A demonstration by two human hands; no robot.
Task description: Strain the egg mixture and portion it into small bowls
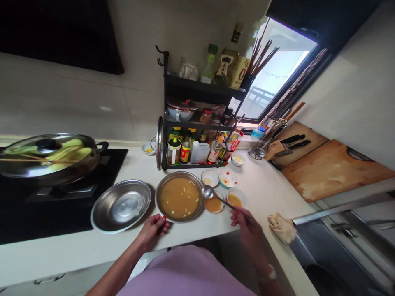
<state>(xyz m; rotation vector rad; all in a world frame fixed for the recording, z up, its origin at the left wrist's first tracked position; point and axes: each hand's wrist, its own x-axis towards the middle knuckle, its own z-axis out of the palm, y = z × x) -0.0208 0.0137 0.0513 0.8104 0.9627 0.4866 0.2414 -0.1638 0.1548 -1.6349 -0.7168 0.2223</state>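
Observation:
My left hand (154,230) is closed at the near-left rim of a round metal bowl (179,197) of brown liquid, with the thumb on the edge. Pale bits float in the liquid. The handle of a long metal spoon (207,192) is in my right hand (247,226), which is closed around it. The spoon's head is just past the bowl's right rim, above a small bowl of brown sauce (214,203). Beside that stands a white bowl with yellowish liquid (235,198). Two further small bowls, one white (210,178) and one red-spotted (227,179), sit behind them.
A shallow metal bowl (123,205) stands to the left, near the stove (61,213) with its lidded pan (58,158). Behind the bowls is a black rack (200,123) with bottles. Cutting boards (333,168), a cloth (282,228) and a sink (333,242) are at right.

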